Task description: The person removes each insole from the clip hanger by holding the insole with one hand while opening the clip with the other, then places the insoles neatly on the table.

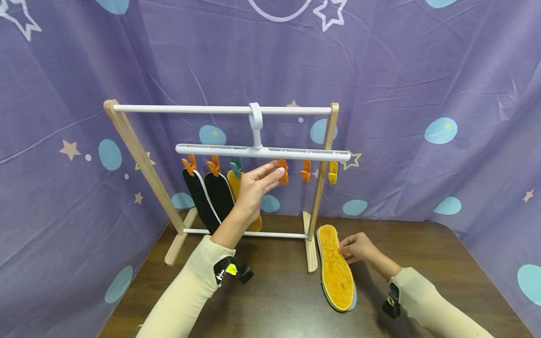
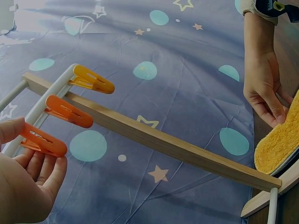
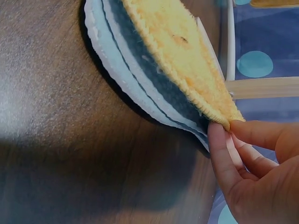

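Left hand (image 1: pixel 255 188) up at the wood-and-white-rod rack (image 1: pixel 144 168): thumb one side, fingers the other, pinching an orange plastic clip (image 2: pixel 52 147) under the white plastic bar hanger (image 1: pixel 296 154), which hooks on the rack's top rod. Right of that, toward the rack's right post: second orange plastic clip (image 1: pixel 306 172), then a yellow plastic clip (image 1: pixel 333 173) just past the post.

Left part of rack: two black insoles with white edging (image 1: pixel 219 192) hang from two more orange clips (image 1: pixel 191 164); a mustard-yellow insole (image 1: pixel 253 225) hangs from a teal plastic clip (image 1: pixel 235 168), partly behind the left hand.

Right hand (image 1: pixel 359 246): thumb and fingers pinching the near-side edge of a fuzzy yellow fleece insole (image 1: pixel 336 267). Insole is on the dark brown wood table (image 1: pixel 279 281), just right of the rack's right foot, with pale grey layers (image 3: pixel 135 98) showing underneath.
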Available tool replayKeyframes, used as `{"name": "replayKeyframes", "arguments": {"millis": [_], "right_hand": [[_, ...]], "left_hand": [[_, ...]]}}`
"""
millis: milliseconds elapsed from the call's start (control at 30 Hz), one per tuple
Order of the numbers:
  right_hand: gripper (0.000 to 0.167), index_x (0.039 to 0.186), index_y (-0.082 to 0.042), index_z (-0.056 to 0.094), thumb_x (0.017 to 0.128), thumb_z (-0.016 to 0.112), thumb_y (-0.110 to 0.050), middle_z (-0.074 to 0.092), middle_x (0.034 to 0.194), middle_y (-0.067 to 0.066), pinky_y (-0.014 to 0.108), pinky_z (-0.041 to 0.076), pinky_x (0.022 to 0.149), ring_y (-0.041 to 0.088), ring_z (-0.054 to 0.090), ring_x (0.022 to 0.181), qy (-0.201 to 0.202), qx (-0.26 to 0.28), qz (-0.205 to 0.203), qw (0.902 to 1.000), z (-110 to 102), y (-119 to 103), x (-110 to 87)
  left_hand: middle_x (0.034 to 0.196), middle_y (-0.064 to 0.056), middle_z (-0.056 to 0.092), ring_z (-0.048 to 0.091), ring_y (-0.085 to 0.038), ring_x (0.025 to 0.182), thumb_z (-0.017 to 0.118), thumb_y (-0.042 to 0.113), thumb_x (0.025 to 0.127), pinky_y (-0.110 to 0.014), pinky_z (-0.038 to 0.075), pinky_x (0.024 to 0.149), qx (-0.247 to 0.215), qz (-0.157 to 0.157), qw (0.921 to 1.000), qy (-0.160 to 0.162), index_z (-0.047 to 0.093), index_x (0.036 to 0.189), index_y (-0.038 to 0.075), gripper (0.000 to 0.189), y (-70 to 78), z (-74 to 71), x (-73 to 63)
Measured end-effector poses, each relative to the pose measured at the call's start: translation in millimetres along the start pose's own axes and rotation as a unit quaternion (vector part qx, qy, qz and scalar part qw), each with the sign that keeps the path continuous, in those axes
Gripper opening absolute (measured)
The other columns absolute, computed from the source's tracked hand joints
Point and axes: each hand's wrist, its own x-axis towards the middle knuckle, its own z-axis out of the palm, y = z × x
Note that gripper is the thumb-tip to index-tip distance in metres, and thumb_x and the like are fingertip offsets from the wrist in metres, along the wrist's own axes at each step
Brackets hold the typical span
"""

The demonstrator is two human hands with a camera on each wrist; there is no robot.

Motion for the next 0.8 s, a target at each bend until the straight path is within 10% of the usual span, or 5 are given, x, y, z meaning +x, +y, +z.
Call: {"name": "replayKeyframes", "arguments": {"millis": [800], "right_hand": [[0.007, 0.080, 0.009, 0.071, 0.085, 0.075, 0.005, 0.068, 0.067, 0.008, 0.037, 0.063, 0.056, 0.015, 0.064, 0.060, 0.047, -0.059, -0.030, 0.9967, 8.7, 4.1, -0.6]], "left_hand": [[0.108, -0.003, 0.074, 0.072, -0.006, 0.092, 0.066, 0.002, 0.095, -0.023, 0.059, 0.088, -0.020, 0.009, 0.9997, -0.011, 0.061, 0.132, -0.011, 0.040, -1.1, 2.7, 0.7]]}}
